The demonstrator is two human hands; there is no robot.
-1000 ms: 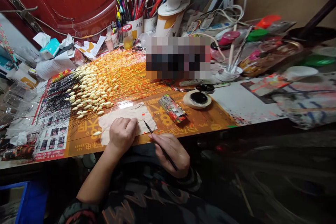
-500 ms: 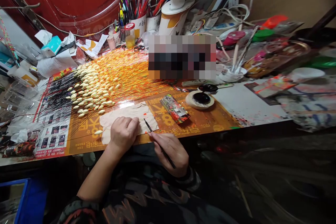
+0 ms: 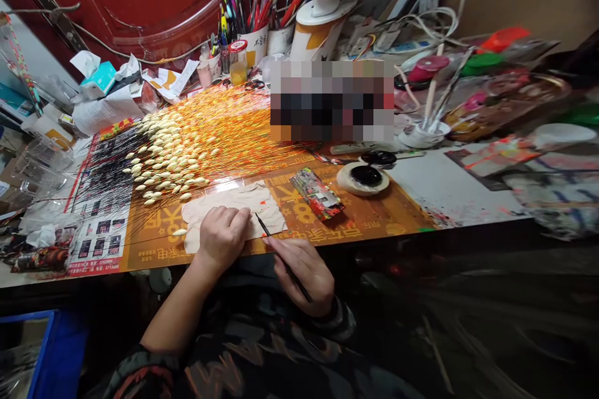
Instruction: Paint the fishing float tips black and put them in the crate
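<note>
My left hand rests closed on a pale crumpled cloth at the table's front edge. A thin stick with a cream float body at its end sticks out to the left of it, seemingly from under the fingers. My right hand is closed round a thin dark brush, its tip pointing up and left beside my left hand, over the cloth. Many cream float bodies on thin sticks, orange and yellow on one side, dark on the other, lie spread behind the cloth.
A paint-smeared block and a round dish of black paint stand right of the cloth. Farther back are brush cups, a white fan and a white cup with brushes. A blurred patch hides the middle back.
The view has shifted slightly, so the scene sits a little to the right. Both hands keep nearly the same pose, and the brush tip is a little closer to my left hand.
</note>
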